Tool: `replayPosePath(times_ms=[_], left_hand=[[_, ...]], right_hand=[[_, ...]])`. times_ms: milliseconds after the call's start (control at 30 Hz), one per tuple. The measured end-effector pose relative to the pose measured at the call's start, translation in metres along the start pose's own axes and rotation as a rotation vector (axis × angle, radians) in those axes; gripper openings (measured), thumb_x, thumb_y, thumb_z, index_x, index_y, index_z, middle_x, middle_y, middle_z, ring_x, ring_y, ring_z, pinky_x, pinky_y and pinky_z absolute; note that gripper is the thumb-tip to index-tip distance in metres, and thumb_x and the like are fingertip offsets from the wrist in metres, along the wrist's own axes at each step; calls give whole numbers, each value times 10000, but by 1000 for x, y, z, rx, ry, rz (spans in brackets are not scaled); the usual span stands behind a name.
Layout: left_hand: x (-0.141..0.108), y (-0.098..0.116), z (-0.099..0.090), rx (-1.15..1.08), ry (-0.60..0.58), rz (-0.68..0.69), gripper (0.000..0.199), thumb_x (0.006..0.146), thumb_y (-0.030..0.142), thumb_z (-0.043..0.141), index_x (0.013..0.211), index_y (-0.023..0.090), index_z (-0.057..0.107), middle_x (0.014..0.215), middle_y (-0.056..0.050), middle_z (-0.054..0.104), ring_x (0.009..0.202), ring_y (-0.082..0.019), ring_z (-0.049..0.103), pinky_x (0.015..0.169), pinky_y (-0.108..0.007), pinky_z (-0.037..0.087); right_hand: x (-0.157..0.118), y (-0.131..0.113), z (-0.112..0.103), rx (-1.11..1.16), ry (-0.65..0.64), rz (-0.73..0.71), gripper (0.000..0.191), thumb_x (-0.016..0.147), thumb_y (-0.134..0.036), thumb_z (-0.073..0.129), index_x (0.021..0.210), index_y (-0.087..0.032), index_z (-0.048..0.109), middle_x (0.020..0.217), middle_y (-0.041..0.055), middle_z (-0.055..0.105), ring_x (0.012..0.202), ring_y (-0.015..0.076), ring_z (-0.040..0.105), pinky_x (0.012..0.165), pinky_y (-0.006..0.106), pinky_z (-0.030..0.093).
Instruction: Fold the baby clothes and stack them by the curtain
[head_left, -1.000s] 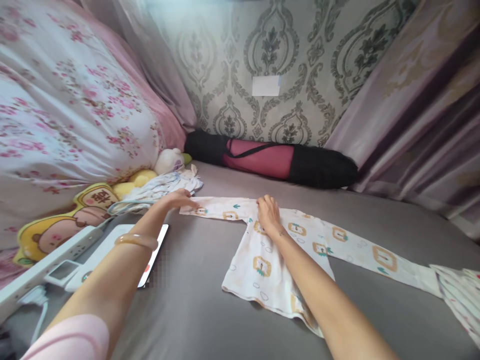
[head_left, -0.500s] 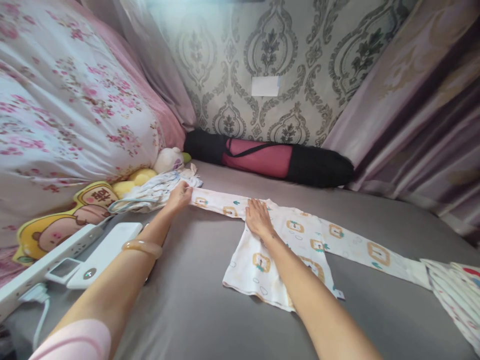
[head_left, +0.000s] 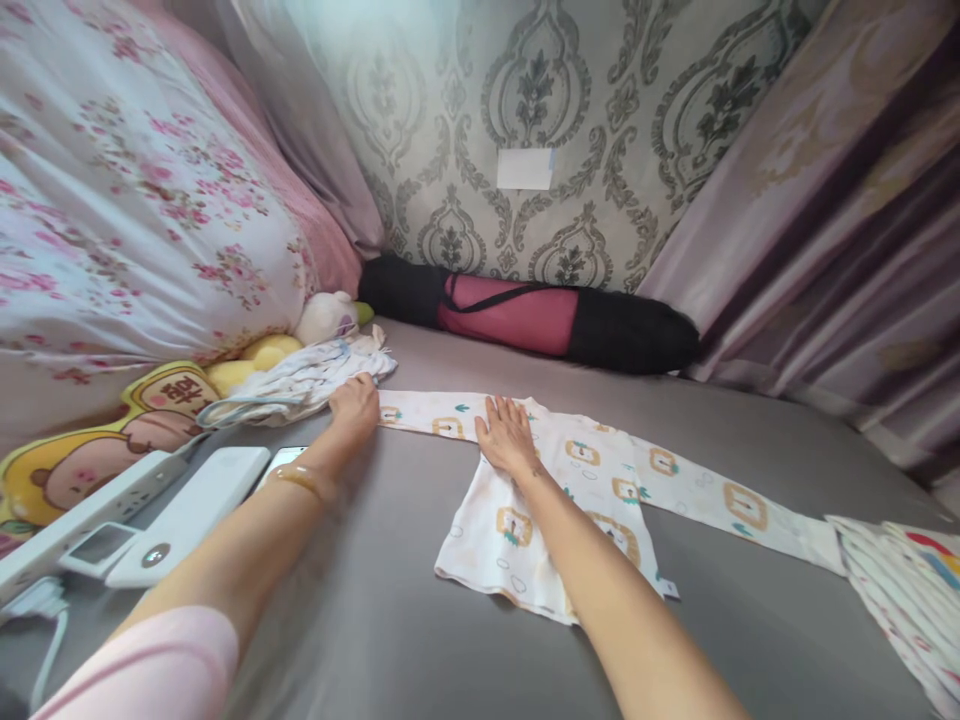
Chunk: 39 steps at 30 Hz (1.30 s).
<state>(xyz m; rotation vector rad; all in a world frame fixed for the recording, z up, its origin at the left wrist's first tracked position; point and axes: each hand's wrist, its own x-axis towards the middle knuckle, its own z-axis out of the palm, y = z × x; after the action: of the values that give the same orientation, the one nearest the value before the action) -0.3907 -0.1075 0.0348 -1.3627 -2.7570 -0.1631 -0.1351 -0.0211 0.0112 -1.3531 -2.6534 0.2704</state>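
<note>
A small white long-sleeved shirt (head_left: 525, 550) with a lion print lies spread on a grey sheet, both sleeves stretched out sideways. My left hand (head_left: 355, 404) is closed on the end of its left-hand sleeve, fingers bent round the cuff. Flat on the same sleeve's shoulder end rests my right hand (head_left: 506, 433), with its fingers stretched out. The other sleeve reaches to a stack of folded clothes (head_left: 904, 590) at the right edge. Just beyond my left hand is a bunched pile of pale cloth (head_left: 304, 380).
A black and pink long bag (head_left: 517, 315) lies along the wall. At left are a power strip (head_left: 90, 515), a white power bank (head_left: 191, 515), a phone (head_left: 283, 462) partly behind my arm, and a yellow cartoon cushion (head_left: 82, 460). Purple curtains (head_left: 810, 220) hang at right.
My left hand has turned over somewhat and sits slightly lower at the cuff, and the sleeve looks straighter. My right hand stays on the shoulder, its thumb more spread. The view has shifted slightly.
</note>
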Motion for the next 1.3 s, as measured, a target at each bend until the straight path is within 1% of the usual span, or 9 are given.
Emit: replayPosePath(times_ms=[133, 267, 400, 633, 833, 933, 1100, 1200, 1300], left_hand=[[-12, 49, -10, 125, 188, 143, 372, 866, 78, 379, 1177, 14, 572, 1221, -299, 550, 1191, -406, 479, 955, -522, 343], [-38, 120, -2, -155, 76, 517, 348, 906, 174, 422, 1203, 81, 577, 1227, -221, 590, 1214, -326, 490, 1033, -449, 325], [-52, 155, 21, -220, 14, 510, 446, 995, 232, 221, 1313, 119, 512, 1331, -180, 567, 1261, -247, 497, 1049, -399, 357], [-47, 107, 26, -146, -100, 393, 584, 998, 436, 240, 1466, 111, 372, 1550, -181, 310, 1441, -318, 259, 1152, -487, 218], [-37, 38, 14, -42, -88, 165, 571, 995, 407, 214, 1465, 125, 374, 1542, -174, 330, 1446, -296, 254, 1160, -500, 169], [-35, 17, 16, -25, -44, 168, 562, 995, 372, 204, 1449, 99, 390, 1534, -183, 344, 1441, -280, 268, 1162, -477, 169], [-43, 17, 17, -3, 202, 249, 576, 987, 371, 234, 1411, 18, 397, 1521, -240, 329, 1431, -318, 252, 1150, -463, 175], [-57, 26, 8, -12, 301, 295, 534, 970, 364, 285, 1356, 33, 449, 1454, -252, 400, 1359, -355, 339, 1098, -464, 246], [-79, 37, -3, -49, 231, 269, 436, 938, 372, 364, 1204, 95, 569, 1279, -234, 537, 1211, -376, 468, 999, -493, 335]], right_hand=[[0, -1, 0, -5, 12, -1, 609, 995, -430, 243, 1501, -105, 336, 1563, 117, 303, 1455, 275, 196, 1174, 419, 40], [0, 2, 2, -45, 9, -10, 592, 995, -390, 237, 1509, -108, 319, 1570, 113, 285, 1456, 274, 197, 1174, 425, 47], [0, 6, 3, -123, -14, -71, 587, 964, -288, 304, 1522, -111, 283, 1584, 112, 249, 1460, 284, 180, 1170, 437, 66], [1, 3, 4, -102, 72, -44, 566, 994, -336, 240, 1494, -93, 348, 1548, 126, 333, 1436, 282, 248, 1167, 435, 81], [4, 5, 9, -72, 53, -34, 572, 993, -349, 240, 1497, -99, 345, 1553, 119, 321, 1443, 276, 234, 1170, 431, 73], [8, 4, 8, -46, 14, -12, 577, 999, -361, 240, 1506, -100, 323, 1570, 114, 281, 1456, 270, 199, 1177, 436, 52], [2, 15, -20, 281, -119, -32, 582, 1011, -406, 233, 1523, -133, 277, 1591, 84, 233, 1469, 183, 171, 1179, 340, 134], [-27, 45, -48, 501, 17, 29, 516, 999, -339, 287, 1472, -151, 374, 1527, 77, 385, 1394, 144, 355, 1101, 259, 302], [-79, 89, -73, 554, 159, 113, 392, 953, -271, 394, 1303, -197, 554, 1293, 64, 630, 1193, 159, 571, 983, 262, 423]])
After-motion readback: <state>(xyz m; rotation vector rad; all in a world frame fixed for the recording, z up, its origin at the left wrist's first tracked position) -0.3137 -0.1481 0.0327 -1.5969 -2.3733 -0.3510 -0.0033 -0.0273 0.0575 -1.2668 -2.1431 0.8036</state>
